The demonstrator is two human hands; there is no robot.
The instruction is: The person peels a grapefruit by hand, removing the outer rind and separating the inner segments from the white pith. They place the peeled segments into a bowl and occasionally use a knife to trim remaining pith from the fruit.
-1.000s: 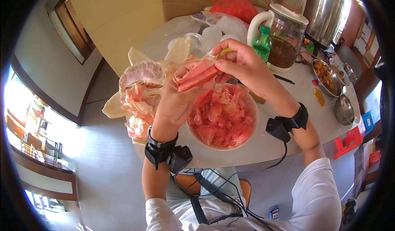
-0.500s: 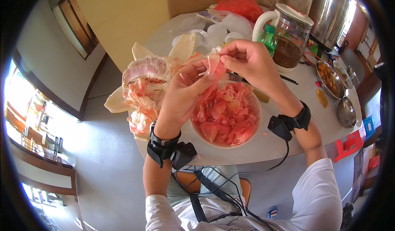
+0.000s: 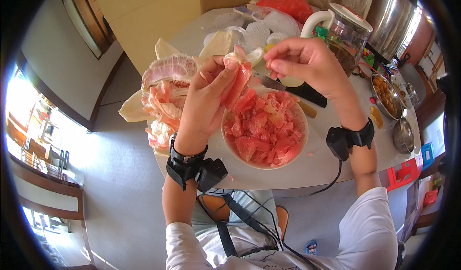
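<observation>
My left hand (image 3: 204, 97) is closed around a peeled pink pomelo segment (image 3: 238, 81), with pale membrane at its upper end. My right hand (image 3: 314, 67) hovers to the right of the segment, apart from it. Its fingers are loosely bent, with a gap between thumb and forefinger and nothing visible in them. Below both hands stands a pale bowl (image 3: 265, 167) heaped with pink pomelo flesh (image 3: 264, 133). Left of my left hand lies a pile of thick pomelo peel (image 3: 169, 73) and torn membrane (image 3: 163, 102).
A knife (image 3: 309, 96) with a black handle lies behind the bowl. Farther back are a glass kettle (image 3: 346, 34), a green-capped bottle (image 3: 321, 31), white foam nets (image 3: 257, 33) and a red plastic bag (image 3: 286, 5). Metal bowls (image 3: 404, 134) stand at the right edge.
My right hand has come away from the segment and moved right. My left hand keeps hold of the segment, slightly lower left. The knife's handle now shows more.
</observation>
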